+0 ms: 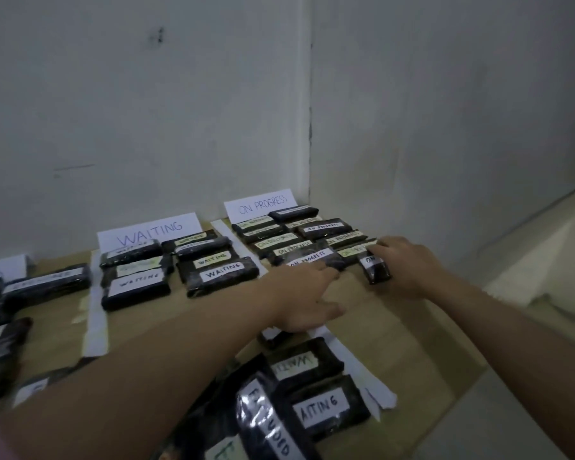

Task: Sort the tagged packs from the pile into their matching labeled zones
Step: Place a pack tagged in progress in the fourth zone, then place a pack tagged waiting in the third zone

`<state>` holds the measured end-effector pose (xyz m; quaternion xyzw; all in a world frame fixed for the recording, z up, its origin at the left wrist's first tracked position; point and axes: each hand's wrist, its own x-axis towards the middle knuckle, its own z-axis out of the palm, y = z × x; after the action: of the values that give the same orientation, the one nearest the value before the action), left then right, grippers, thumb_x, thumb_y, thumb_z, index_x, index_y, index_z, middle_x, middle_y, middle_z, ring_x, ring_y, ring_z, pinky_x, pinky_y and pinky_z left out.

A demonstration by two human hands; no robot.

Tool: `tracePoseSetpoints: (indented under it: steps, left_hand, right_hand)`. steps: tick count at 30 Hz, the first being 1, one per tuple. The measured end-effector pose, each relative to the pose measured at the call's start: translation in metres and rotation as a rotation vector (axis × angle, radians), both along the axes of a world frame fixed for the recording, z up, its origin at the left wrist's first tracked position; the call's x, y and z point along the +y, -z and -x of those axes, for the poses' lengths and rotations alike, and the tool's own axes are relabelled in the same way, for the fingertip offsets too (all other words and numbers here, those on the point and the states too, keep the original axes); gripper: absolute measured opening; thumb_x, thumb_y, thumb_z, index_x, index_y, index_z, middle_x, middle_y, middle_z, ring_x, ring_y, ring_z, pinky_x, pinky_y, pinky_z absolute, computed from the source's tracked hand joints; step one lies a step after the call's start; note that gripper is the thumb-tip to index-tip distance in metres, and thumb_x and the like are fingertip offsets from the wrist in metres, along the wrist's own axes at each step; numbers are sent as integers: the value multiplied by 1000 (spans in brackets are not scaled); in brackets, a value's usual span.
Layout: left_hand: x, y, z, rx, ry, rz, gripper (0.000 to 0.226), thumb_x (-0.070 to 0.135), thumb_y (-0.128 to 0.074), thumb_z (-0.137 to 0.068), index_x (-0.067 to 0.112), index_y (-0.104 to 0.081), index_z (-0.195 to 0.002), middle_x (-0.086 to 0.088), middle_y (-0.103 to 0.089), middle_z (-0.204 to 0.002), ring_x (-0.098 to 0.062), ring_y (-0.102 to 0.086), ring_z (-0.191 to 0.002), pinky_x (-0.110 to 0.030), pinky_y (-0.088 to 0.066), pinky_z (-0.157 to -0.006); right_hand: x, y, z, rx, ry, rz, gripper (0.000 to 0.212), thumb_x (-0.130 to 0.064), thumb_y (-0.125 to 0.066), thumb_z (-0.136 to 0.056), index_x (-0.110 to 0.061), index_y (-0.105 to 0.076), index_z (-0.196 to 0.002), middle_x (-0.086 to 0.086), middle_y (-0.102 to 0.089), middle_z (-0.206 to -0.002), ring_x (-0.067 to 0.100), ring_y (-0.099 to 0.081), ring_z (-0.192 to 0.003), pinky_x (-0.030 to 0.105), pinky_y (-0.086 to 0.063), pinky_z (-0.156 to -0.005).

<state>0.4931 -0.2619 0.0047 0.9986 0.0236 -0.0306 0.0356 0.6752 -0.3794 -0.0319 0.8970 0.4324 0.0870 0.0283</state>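
Both hands are out over the far right zone, the one headed by the ON PROGRESS sign [260, 204]. The right hand [409, 267] lies over a dark pack [376, 268] at the near right corner of that group; its fingers look fairly straight on top of it, though whether the thumb curls round the pack's far side I cannot tell. The left hand [304, 295] reaches in with loose, nearly straight fingers, its tips touching the front-row pack tagged ON PROGRESS [307, 258], and its grip holds nothing. The pack under the right hand sits turned end-on to its neighbours, just beside them (only the first letters of its tag show). The likeliest slip from here, as I judge it, is a push that shoves the tightly packed rows askew or over the white paper strip [238, 242] toward the WAITING zone [180, 260]. The unsorted pile [299, 403] lies near, beneath the forearms, and a dragging arm could scatter it across the bench [412, 333].
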Motion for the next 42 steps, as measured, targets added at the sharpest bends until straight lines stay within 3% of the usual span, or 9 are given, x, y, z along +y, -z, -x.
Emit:
tracePoseSetpoints:
  steps: [10,16,20,22,27,32,35,38,42]
  left_hand:
    - [9,19,-20,-4,49,64,62,49,-42,-92,20,-25,-144,2,-31,-146,-16,-40,-126,-29,-32,-102]
    - [39,8,6,-89,-4,115,47,39,-39,-96,21,-33,-139,3,-41,-139,-12,-42,-123,-29,-35,-103]
    - [67,4,33,-107,-88,138,42,32,-40,-96,17,-41,-136,-1,-46,-136,-13,-43,-122,-26,-34,-102]
    - [74,4,46,-104,-115,127,40,30,-42,-96,15,-44,-133,-2,-49,-132,-12,-44,-119,-20,-32,-97]
    - [79,6,74,-91,-172,114,42,31,-50,-93,19,-44,-133,4,-48,-134,-8,-44,-120,-17,-32,-96]
    - [83,-1,96,-153,-213,152,43,29,-53,-92,18,-45,-132,2,-53,-128,-6,-48,-107,-17,-35,-89]
    - [92,-7,112,-188,-267,175,41,27,-54,-92,18,-47,-131,3,-53,-129,-9,-49,-114,-19,-38,-95]
    - [106,-11,134,-206,-337,199,37,23,-54,-92,18,-49,-129,2,-55,-128,-9,-50,-116,-21,-39,-97]
    - [131,-13,169,-212,-418,164,36,22,-54,-92,18,-51,-128,6,-56,-126,-1,-47,-106,3,-33,-73]
  right_hand:
    - [13,23,-44,126,-9,25,71,-16,-61,-79,-20,-29,-143,1,-31,-146,23,-30,-134,38,-40,-100]
    - [21,17,-11,99,-132,-30,64,-19,-49,-91,-18,-18,-147,6,-15,-155,22,-14,-142,38,-24,-112]
    - [32,8,47,234,-442,-179,65,-11,-56,-83,-22,-33,-143,-3,-29,-148,13,-28,-134,31,-33,-105]
    - [36,5,72,336,-546,-147,67,-12,-58,-81,-27,-34,-142,-8,-35,-143,10,-32,-129,24,-34,-96]
    - [48,5,92,434,-549,-64,59,-11,-61,-82,-26,-43,-136,-4,-45,-135,13,-37,-126,32,-39,-100]
    - [48,-2,96,495,-545,-310,39,-21,-67,-84,-23,-58,-122,-7,-60,-115,5,-52,-103,17,-44,-82]
    - [48,-9,101,468,-565,-380,34,-24,-67,-84,-26,-59,-117,-8,-61,-109,6,-54,-96,12,-43,-70]
    - [57,-12,105,445,-580,-384,34,-24,-65,-85,-24,-58,-119,-7,-60,-109,9,-54,-96,20,-45,-74]
    - [90,-18,119,363,-598,-346,39,-28,-61,-87,-22,-54,-125,-2,-60,-116,14,-53,-99,29,-44,-79]
